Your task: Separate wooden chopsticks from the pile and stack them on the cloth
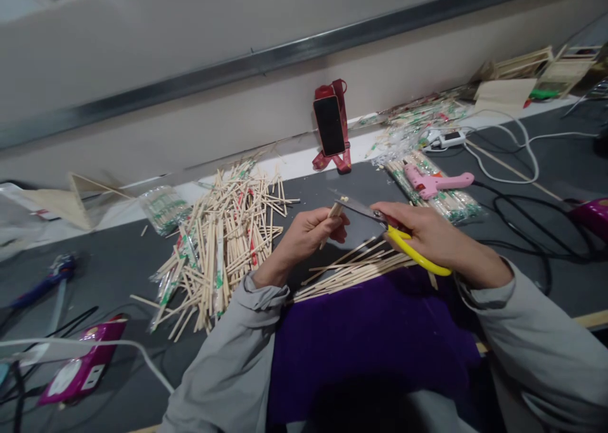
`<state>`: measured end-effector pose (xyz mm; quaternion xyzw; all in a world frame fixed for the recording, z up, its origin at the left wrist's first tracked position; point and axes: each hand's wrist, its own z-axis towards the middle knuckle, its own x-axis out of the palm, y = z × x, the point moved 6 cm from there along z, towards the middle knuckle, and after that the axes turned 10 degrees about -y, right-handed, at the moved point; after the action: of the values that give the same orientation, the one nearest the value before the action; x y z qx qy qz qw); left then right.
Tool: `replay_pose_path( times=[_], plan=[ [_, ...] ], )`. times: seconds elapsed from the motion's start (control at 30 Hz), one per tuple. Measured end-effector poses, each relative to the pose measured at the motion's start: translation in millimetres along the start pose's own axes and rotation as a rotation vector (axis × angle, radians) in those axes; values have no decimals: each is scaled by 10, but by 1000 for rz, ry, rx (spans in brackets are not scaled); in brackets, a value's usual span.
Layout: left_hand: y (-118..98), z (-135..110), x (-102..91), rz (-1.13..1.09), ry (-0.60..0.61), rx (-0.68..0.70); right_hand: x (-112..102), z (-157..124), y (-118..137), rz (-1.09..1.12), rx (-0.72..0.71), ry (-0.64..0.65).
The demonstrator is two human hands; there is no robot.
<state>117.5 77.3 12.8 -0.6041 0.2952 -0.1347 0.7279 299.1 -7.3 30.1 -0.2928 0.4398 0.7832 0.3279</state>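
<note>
Yellow-handled scissors [412, 252] are in my right hand [425, 227], their blades pointing left. In my left hand [313, 230] a short chopstick bundle [336, 209] is pinched, its upper end at the scissor blades. A small pale bit shows at that end. Several loose chopsticks [346, 271] lie below my hands, along the edge of a purple cloth [361, 351]. To the left of my left hand spreads a large heap of chopsticks [232, 224], some in clear wrappers with green and red print.
A pink glue gun [434, 181] rests on wrapped chopstick packs [451, 205] at right. A phone [329, 126] leans upright at the back. Black cables [532, 230] run at right; a magenta power strip [83, 363] and blue glue gun [45, 281] lie at left.
</note>
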Motion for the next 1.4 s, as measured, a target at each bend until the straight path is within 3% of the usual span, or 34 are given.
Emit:
replay_pose_path(
  times=[0.43,0.87,1.03,1.2,1.4],
  plan=[
    [32,8,56,-19,-4,-65,3,-64,-125,-195,24,23],
    [101,25,13,-100,-11,-177,26,-28,-135,-46,76,60],
    [245,77,-87,-181,-119,-270,-48,-48,-229,-16,125,1],
    [296,192,-205,140,-193,-244,-160,-77,-274,34,228,-24],
    [258,357,-42,814,-175,-115,-106,-104,-257,115,244,39]
  ],
)
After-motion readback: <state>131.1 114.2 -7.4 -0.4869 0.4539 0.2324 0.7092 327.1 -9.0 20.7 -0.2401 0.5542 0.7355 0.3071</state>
